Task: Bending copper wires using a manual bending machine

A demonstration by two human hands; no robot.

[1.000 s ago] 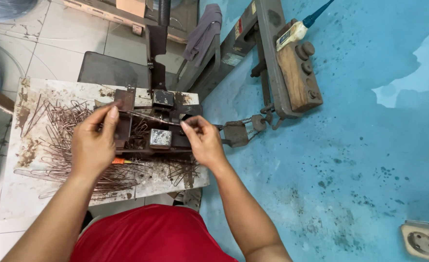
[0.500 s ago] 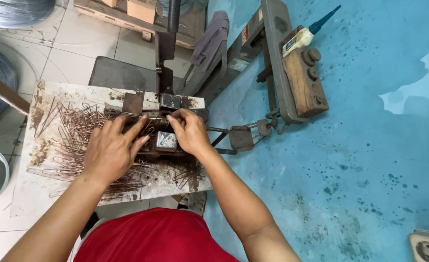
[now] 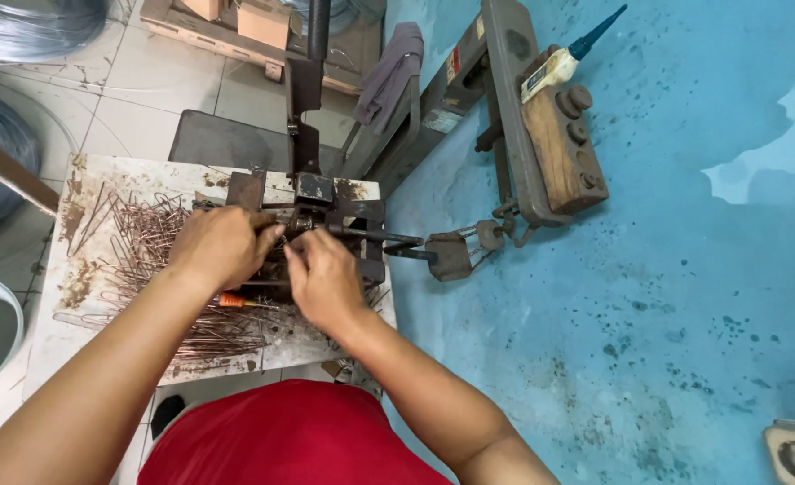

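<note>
Rusty bent wire pieces (image 3: 137, 247) lay heaped on the desk (image 3: 56, 337), many apparently already formed, while the left hand (image 3: 220, 247) and right hand (image 3: 324, 280) were both curled closed over the bending jig (image 3: 326, 216), evidently mid-piece.

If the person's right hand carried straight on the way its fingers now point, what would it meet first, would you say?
Probably the rusty metal jig: the right hand points up and away over the bench, fingertips already at the jig's middle, beside the left hand. Depth is hard to judge.
</note>
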